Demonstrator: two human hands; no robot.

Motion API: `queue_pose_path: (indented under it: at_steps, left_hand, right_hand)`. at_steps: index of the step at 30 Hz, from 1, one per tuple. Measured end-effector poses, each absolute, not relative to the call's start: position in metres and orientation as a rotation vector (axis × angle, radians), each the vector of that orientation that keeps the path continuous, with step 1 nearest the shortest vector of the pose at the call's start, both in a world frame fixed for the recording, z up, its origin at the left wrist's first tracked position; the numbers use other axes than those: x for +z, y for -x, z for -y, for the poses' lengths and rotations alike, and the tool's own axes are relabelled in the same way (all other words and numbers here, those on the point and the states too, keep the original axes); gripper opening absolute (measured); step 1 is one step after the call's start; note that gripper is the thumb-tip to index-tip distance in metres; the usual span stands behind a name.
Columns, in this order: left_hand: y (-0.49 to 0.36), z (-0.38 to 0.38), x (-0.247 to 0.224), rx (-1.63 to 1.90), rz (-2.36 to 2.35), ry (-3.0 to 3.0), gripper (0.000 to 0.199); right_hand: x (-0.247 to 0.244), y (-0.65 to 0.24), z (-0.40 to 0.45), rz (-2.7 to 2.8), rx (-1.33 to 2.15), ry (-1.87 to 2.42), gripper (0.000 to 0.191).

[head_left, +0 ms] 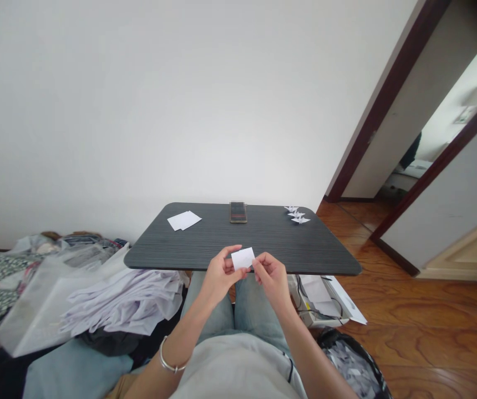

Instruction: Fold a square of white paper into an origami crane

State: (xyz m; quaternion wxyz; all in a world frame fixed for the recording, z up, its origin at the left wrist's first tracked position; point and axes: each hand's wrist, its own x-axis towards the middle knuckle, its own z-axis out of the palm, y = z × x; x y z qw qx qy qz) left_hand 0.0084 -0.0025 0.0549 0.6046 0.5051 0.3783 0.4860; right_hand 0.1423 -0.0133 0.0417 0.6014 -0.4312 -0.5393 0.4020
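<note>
A small white paper piece (pixel 242 258) is held up over the near edge of the dark table (pixel 205 244). My left hand (pixel 222 271) grips its left and lower side between thumb and fingers. The fingertips of my right hand (pixel 269 271) pinch its right corner. White paper sheets (pixel 184 220) lie overlapping at the table's back left. Several folded white paper figures (pixel 299 216) stand in a row at the back right. A phone (pixel 238 212) rests at the middle of the back edge.
Piled clothes and plastic bags (pixel 126 302) lie left of the table. Below its right side are a white box with cables (pixel 317 302) and a black bag of paper scraps (pixel 353 366). A white wall (pixel 222 111) rises behind; a doorway is at the right.
</note>
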Motion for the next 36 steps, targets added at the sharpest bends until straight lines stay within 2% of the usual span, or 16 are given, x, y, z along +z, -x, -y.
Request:
queue_pose_path:
  at_steps: [11, 23, 27, 36]
  left_hand:
    - [0.005, 0.003, 0.054, 0.951, -0.77, -1.172, 0.086]
    - [-0.001, 0.001, 0.055, 1.076, -0.883, -1.259, 0.063]
    - [0.001, 0.003, 0.057, 1.049, -0.894, -1.327, 0.063]
    - [0.008, 0.0, 0.047, 0.984, -0.863, -1.383, 0.065]
  right_hand:
    - [0.029, -0.15, 0.004, 1.229, 0.936, 0.994, 0.024]
    - [0.039, -0.147, 0.01, 1.373, 1.028, 0.977, 0.015]
    - [0.038, -0.151, 0.007, 1.466, 1.04, 0.975, 0.013]
    - [0.028, -0.163, 0.002, 1.488, 1.221, 0.915, 0.022]
